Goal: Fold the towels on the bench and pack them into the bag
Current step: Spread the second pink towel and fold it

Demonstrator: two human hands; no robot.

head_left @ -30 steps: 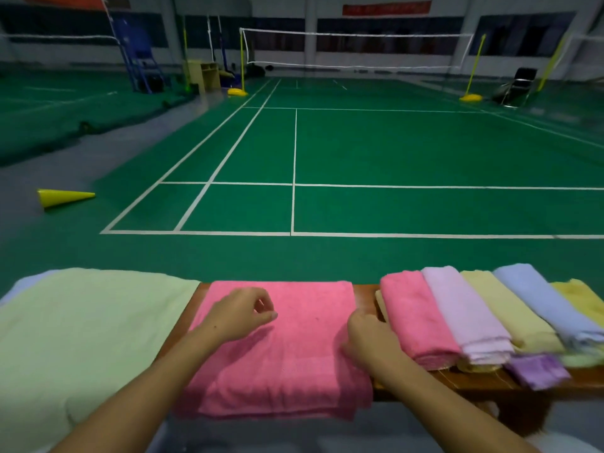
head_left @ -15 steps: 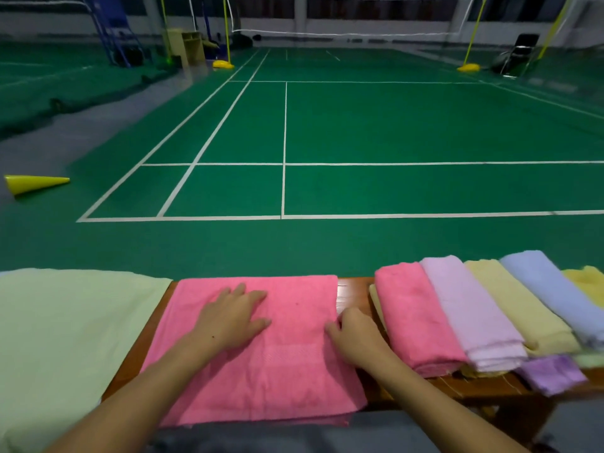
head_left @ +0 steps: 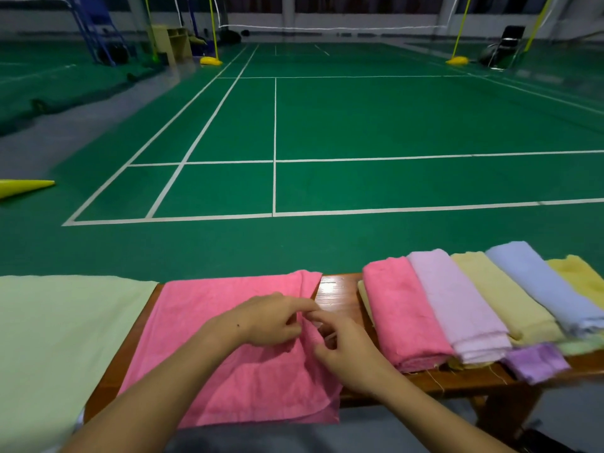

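A pink towel [head_left: 209,325] lies spread on the wooden bench [head_left: 336,289], folded flat, its right edge lifted into a ridge. My left hand [head_left: 268,322] and my right hand [head_left: 346,351] meet over that right edge, both pinching the pink cloth between curled fingers. To the right, several folded towels lie side by side: pink [head_left: 398,315], lilac [head_left: 454,305], yellow [head_left: 500,299], blue [head_left: 542,282] and another yellow [head_left: 581,276]. A pale green cloth [head_left: 55,348] covers the bench's left end. No bag shows.
A small purple cloth [head_left: 536,361] hangs over the bench's near edge at right. Beyond the bench stretches a green badminton court with white lines, a yellow cone [head_left: 23,188] at left and net posts far back.
My left hand has slid right across the pink towel and both hands now pinch its right edge, which has lifted and bunched. Earlier the left palm lay flat on the towel.
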